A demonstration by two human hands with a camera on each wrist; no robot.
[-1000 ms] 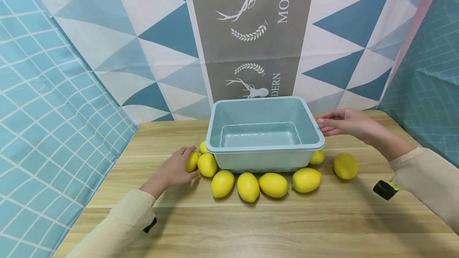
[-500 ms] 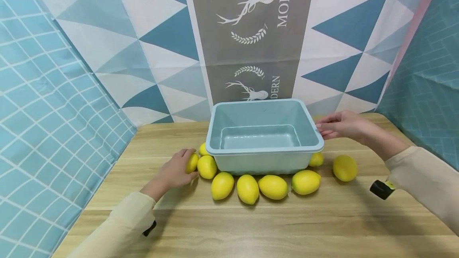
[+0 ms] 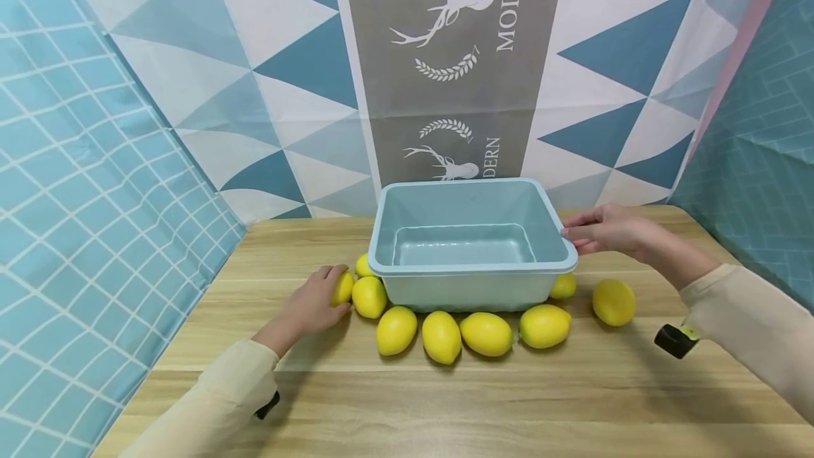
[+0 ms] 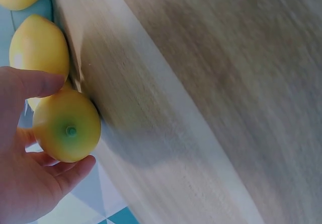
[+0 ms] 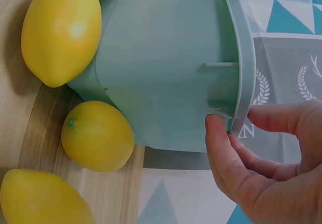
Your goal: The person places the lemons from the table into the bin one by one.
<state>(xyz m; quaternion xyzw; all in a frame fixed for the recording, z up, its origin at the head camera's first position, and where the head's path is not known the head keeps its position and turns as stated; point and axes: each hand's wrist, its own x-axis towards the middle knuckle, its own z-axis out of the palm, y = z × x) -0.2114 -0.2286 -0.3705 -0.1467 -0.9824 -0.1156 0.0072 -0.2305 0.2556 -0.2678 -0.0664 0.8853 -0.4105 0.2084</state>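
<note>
A light blue plastic bin (image 3: 470, 288) stands on the wooden table, its inside bare. My left hand (image 3: 311, 302) grips a yellow lemon (image 4: 68, 128) left of the bin; in the left wrist view the thumb lies on one side of it and fingers on the other, its green stem end facing the camera. Another lemon (image 3: 369, 297) sits right beside it. On the bin's right side, my right hand (image 3: 610, 232) pinches the rim (image 5: 245, 58), thumb on the outer edge and fingers tucked under the lip.
Several lemons (image 3: 441, 338) line the bin's front, left and right sides. One lemon (image 3: 613, 302) lies apart at the right. Patterned sheets (image 3: 305, 76) hang behind and at both sides of the table (image 3: 445, 408).
My right hand has come slightly toward me along the bin's right rim. The left hand stays on its lemon. The head view has shifted a little.
</note>
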